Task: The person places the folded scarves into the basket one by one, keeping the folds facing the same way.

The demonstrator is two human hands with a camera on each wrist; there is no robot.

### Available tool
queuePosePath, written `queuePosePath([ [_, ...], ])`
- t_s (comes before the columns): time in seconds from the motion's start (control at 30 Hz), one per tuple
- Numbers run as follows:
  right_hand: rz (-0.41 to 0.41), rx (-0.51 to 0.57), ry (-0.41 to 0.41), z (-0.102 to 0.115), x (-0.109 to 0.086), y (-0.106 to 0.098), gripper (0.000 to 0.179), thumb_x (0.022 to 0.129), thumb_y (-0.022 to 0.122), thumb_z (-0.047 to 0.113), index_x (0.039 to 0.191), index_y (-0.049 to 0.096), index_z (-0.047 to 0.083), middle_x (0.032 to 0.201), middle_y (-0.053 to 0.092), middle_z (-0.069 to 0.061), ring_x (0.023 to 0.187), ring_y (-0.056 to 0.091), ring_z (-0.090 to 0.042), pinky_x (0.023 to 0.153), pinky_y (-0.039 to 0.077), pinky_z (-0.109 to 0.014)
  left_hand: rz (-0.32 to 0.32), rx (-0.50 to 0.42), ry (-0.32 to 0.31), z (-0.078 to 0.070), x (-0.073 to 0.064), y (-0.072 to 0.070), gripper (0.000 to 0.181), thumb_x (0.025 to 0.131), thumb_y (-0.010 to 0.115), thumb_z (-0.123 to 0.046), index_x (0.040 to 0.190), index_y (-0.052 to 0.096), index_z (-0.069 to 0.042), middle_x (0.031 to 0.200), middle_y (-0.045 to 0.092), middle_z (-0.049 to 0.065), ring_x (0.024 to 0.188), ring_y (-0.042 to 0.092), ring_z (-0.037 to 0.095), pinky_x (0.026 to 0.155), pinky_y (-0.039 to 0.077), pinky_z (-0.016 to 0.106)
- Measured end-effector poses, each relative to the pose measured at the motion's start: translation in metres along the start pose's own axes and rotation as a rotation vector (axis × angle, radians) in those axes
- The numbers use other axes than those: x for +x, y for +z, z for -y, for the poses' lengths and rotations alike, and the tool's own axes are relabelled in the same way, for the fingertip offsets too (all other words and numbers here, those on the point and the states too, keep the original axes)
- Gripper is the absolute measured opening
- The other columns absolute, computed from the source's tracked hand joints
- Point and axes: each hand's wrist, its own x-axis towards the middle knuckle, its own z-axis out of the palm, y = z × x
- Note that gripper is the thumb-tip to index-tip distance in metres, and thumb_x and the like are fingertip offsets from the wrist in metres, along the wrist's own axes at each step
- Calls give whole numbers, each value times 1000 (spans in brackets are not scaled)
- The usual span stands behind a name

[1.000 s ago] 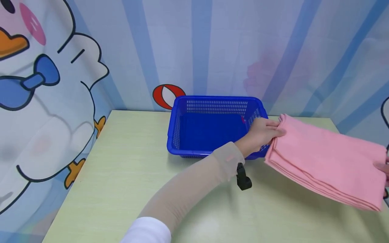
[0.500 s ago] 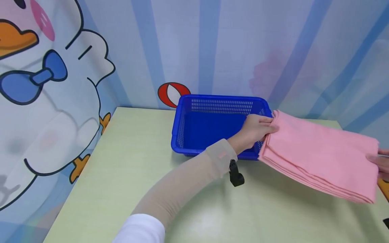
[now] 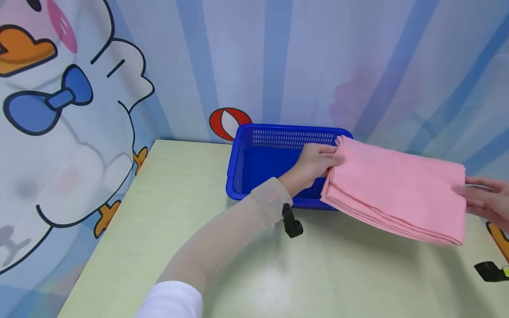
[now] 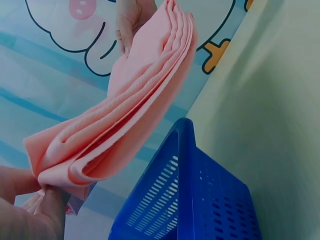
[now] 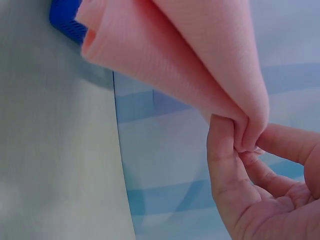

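Observation:
A folded pink cloth (image 3: pixel 397 190) with several layers is held in the air between both hands, above the table and partly over the right end of a blue plastic basket (image 3: pixel 286 128). My left hand (image 3: pixel 312 164) pinches the cloth's left edge between thumb and fingers, over the basket's opening. At the opposite edge my right hand (image 3: pixel 487 198) pinches the cloth, thumb on top. In the left wrist view, the stacked folds of the cloth (image 4: pixel 120 120) hang clear above the basket's rim (image 4: pixel 185 165). The right wrist view shows the thumb and fingers (image 5: pixel 225 155) squeezing the cloth's end.
The basket stands at the back of a pale green table (image 3: pixel 187 176), close to a curtain-like backdrop (image 3: pixel 302 62) with blue stripes and a cartoon duck (image 3: pixel 99 163). Black wrist cameras (image 3: pixel 292 223) are strapped to both arms.
Both hands have carried the cloth leftward, so it now covers the basket's right end. The right hand has come further into view, and the head view has shifted slightly.

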Motion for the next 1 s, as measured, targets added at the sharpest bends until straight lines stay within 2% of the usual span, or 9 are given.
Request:
queuePosePath([
  [0.07,18,-48,8,6,2,4,80,103,55,28,154,8,-11,86,54,33,74,62,9,67,58,-21,-5,0,-1,0,1,-5,38,92,70,-2,130,64,1,114,72,13,98,72,24,77,60,35],
  [0.1,30,-60,10,9,3,6,83,103,55,29,153,4,-14,86,54,34,75,62,9,67,58,-21,-4,-1,-1,0,1,-7,39,93,70,-3,130,64,1,115,71,13,98,71,24,78,60,35],
  [0.13,41,-59,11,12,3,8,83,103,55,29,153,3,-14,86,54,34,75,62,9,68,58,-21,-2,2,1,0,1,-10,39,93,70,-3,131,63,1,115,71,13,99,71,24,78,60,35],
  [0.17,54,-43,8,14,4,10,79,103,55,28,154,9,-10,86,55,33,75,63,8,68,58,-21,1,2,1,0,0,-13,40,93,69,-3,132,63,1,116,71,14,99,71,24,78,60,35],
  [0.33,115,49,4,26,6,19,78,102,59,23,156,10,-4,89,61,27,78,66,2,69,58,-22,20,12,23,-3,-2,-25,42,95,67,-4,136,59,1,122,68,16,103,70,26,80,59,36],
  [0.43,140,85,-8,34,9,25,60,101,60,21,151,29,7,91,64,23,80,67,-1,70,58,-22,23,2,33,-5,-5,-33,43,95,66,-3,137,57,2,124,67,17,104,70,27,81,59,36],
  [0.57,175,192,-19,44,14,33,25,100,63,15,121,49,19,95,68,14,82,69,-8,71,58,-24,10,-14,37,-8,-7,-44,43,96,66,-3,137,56,3,124,67,17,104,70,28,82,59,37],
  [0.8,225,283,7,64,24,45,22,99,64,11,116,52,17,95,71,8,83,71,-12,72,59,-26,-4,-52,46,-12,-9,-62,44,96,65,-2,138,55,4,124,66,18,106,69,29,84,58,39],
  [1.0,280,375,43,77,29,52,17,100,60,5,107,64,20,97,72,1,83,71,-16,74,59,-28,-9,-32,41,-14,-11,-74,45,97,64,-4,141,54,0,128,65,16,107,68,26,84,58,37],
])
